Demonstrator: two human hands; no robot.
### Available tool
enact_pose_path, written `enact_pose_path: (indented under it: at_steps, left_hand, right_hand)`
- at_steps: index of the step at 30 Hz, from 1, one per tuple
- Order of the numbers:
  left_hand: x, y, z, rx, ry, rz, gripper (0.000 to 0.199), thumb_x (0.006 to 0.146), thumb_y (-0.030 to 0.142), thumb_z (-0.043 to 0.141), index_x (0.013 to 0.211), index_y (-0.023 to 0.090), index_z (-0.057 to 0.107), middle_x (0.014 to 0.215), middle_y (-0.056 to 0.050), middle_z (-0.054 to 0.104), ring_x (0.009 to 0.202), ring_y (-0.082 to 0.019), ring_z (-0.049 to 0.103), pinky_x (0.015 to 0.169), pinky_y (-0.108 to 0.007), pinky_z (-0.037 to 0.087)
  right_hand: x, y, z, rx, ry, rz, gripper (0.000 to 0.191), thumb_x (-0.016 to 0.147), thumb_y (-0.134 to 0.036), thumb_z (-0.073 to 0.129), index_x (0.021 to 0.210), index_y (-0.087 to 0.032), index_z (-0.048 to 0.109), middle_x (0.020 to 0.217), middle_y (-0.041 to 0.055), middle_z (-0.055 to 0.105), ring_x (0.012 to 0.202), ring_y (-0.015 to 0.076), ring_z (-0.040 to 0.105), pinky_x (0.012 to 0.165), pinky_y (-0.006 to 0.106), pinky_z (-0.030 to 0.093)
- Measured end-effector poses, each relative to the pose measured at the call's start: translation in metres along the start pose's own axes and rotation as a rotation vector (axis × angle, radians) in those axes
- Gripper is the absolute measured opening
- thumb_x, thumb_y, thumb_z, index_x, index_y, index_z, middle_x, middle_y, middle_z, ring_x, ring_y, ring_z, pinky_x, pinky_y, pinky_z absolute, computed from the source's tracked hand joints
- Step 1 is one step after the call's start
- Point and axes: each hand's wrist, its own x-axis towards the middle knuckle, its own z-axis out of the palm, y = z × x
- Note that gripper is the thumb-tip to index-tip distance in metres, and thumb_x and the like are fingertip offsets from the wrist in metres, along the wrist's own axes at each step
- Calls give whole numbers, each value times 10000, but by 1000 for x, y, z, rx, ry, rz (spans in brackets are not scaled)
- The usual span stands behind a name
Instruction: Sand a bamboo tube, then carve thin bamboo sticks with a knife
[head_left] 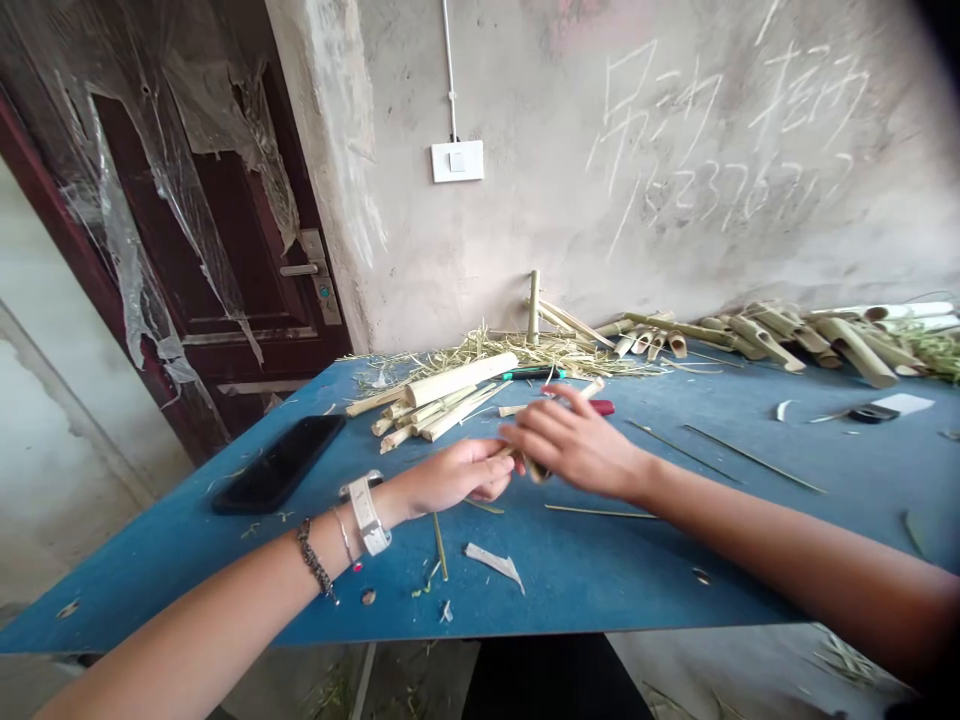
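My left hand (472, 470), with a white watch at the wrist, is closed around the near end of a thin pale strip over the middle of the blue table (600, 590). My right hand (566, 440) meets it from the right, fingers curled over a short bamboo piece (538, 470) that is partly hidden under the palm. The fingertips of both hands nearly touch. Just beyond the hands lie a red-handled tool (602, 407) and a green-and-black tool (534, 374). A stack of split bamboo (442, 398) rests behind my left hand.
A black phone (281, 465) lies at the left. Shavings (480, 347) and an upright bamboo tube (534, 307) stand along the wall. Cut bamboo tubes (765, 340) fill the back right, near a black roll (872, 413). Thin strips and a white scrap (495, 563) are scattered about.
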Motion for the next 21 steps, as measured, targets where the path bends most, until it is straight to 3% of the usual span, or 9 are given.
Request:
enact_pose_path:
  at_steps: [3, 8, 13, 17, 21]
  left_hand:
    - [0, -1, -2, -16, 1, 6, 264, 864, 412, 442, 798, 157, 452, 525, 85, 273, 469, -69, 215, 487, -253, 188]
    - [0, 6, -2, -54, 19, -1, 245, 917, 344, 336, 841, 147, 459, 498, 89, 245, 450, -69, 179, 469, -239, 181]
    - [-2, 7, -1, -23, 22, -15, 277, 934, 343, 291, 816, 150, 451, 476, 78, 303, 441, -71, 271, 476, -234, 243]
    - [-1, 3, -3, -6, 12, -12, 283, 929, 377, 316, 811, 157, 449, 488, 86, 275, 445, -70, 244, 467, -227, 235]
    - [-1, 12, 1, 128, -21, -44, 300, 937, 355, 267, 856, 158, 478, 500, 73, 327, 448, -75, 310, 505, -236, 320]
  right_hand:
    - [3, 0, 1, 7, 7, -86, 321, 939, -157, 297, 1132, -153, 554, 936, 54, 642, 903, 177, 538, 961, 366, 308]
    - [-9, 21, 4, -116, -33, 156, 332, 934, -139, 296, 1160, -153, 539, 951, 75, 642, 909, 197, 540, 944, 403, 323]
    - [-1, 7, 1, 9, -4, -59, 320, 944, -174, 311, 1153, -138, 550, 975, 73, 642, 906, 185, 549, 919, 366, 366]
    - [0, 10, 1, 2, -5, 46, 300, 941, -182, 335, 1109, -121, 577, 954, 93, 649, 875, 197, 552, 882, 385, 399]
    - [-6, 12, 1, 90, -16, -47, 312, 942, -213, 337, 1131, -116, 566, 1012, 101, 641, 909, 216, 559, 855, 390, 427]
